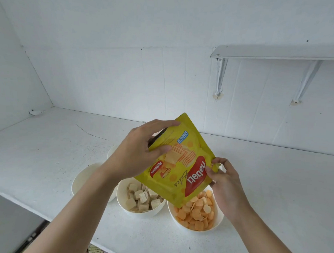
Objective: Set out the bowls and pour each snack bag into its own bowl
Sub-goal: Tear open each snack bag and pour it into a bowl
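A yellow Nabati snack bag (pixel 181 165) hangs upside down and tilted over the bowls. My left hand (pixel 136 153) grips its upper part and my right hand (pixel 222 176) pinches its right edge. Below its lower end stands a white bowl (pixel 121 198) with several square wafer pieces (pixel 142 199). To the right, a second white bowl (pixel 218 222) holds orange round and square crackers (pixel 197 212). A third white bowl (pixel 81 178) sits at the left, partly behind my left forearm. Another bowl's rim (pixel 111 150) shows behind my left hand.
The bowls stand on a white counter (pixel 46 149) whose front edge runs diagonally at lower left. White walls close the back and left. A metal shelf (pixel 276 53) on brackets sticks out at upper right. A small white fitting (pixel 35 112) sits in the back left corner.
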Demonstrator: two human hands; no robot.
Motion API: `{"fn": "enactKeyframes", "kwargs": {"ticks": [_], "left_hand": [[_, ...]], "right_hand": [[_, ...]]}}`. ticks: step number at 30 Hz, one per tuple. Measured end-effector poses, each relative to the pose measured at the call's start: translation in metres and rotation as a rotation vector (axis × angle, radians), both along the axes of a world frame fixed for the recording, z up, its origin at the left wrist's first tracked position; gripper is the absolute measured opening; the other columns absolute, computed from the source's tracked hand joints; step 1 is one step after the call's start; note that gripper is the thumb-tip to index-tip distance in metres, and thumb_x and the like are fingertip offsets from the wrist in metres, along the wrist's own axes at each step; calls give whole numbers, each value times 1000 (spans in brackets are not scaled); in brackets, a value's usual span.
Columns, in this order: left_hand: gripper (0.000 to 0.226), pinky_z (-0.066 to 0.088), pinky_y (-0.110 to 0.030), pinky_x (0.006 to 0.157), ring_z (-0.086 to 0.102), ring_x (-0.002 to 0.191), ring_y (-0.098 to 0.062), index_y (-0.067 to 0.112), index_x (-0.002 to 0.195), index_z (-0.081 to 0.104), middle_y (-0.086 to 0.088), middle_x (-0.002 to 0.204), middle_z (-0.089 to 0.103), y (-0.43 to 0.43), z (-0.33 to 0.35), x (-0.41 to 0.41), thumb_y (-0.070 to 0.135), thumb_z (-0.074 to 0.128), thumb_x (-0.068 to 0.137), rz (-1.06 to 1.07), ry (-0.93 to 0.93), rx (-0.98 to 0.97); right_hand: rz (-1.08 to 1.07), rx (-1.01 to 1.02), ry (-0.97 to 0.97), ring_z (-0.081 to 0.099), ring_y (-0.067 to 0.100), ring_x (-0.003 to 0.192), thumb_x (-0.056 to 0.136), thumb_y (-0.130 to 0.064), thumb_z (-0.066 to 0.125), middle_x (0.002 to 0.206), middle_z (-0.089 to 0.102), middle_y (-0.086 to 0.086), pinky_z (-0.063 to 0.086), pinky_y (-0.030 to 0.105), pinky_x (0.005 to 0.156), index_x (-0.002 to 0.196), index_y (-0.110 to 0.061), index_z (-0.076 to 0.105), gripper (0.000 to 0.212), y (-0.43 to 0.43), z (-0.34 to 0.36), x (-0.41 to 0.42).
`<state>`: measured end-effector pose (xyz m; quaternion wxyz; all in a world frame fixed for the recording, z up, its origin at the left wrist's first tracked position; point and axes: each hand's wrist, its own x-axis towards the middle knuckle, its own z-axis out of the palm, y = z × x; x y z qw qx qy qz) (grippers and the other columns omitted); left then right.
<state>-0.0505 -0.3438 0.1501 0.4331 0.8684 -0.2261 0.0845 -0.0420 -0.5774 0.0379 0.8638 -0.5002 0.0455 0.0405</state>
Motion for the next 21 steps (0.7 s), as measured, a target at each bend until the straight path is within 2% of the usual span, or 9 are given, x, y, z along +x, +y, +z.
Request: {"fn": "enactKeyframes", "kwargs": {"ticks": [4,7,11,13,15,18,21], "left_hand": [[46,66,-39,64,77,95,-16,33,131,65,9,128,67,1,-3,-1,3,68,96,58,21,-181],[41,65,-40,60,79,86,-16,31,125,68,12,120,70,0,-8,-2,4,70,95,103,15,-200],[29,64,-35,59,78,87,-16,28,116,70,8,113,74,1,-16,0,8,72,94,167,17,-210],[22,64,-32,60,78,90,-15,26,110,72,7,111,75,1,-19,1,10,70,95,188,33,-234],[18,65,-35,61,78,90,-14,26,106,73,8,108,76,0,-24,0,11,69,97,204,60,-259],[22,65,-39,64,78,91,-16,29,111,72,11,107,76,0,-28,-2,13,70,96,168,100,-251],[46,65,-34,66,77,95,-15,37,125,65,14,115,73,4,-27,-3,15,80,88,49,172,-154]], "right_hand": [[-11,31,-47,71,31,101,93,2,60,114,74,18,55,43,81,96,-16,53,20,-3,5,3],[-50,-45,-45,70,31,101,93,-2,64,110,75,14,55,44,81,97,-17,54,18,-1,4,4],[-172,-153,-40,71,31,98,87,-10,75,101,70,12,57,42,80,102,-18,57,25,1,0,5],[-169,-134,-35,71,29,101,84,-13,78,105,66,7,58,42,79,105,-21,58,30,1,-1,4],[-122,-110,-27,72,27,100,81,-16,80,102,70,2,58,40,76,105,-22,58,34,2,-1,5],[-28,-105,-28,72,32,104,79,-13,80,102,76,0,58,41,77,98,-18,56,31,3,-3,5],[-19,-117,-29,71,34,105,77,-10,80,107,76,6,59,41,77,95,-16,55,32,2,-7,5]]}}
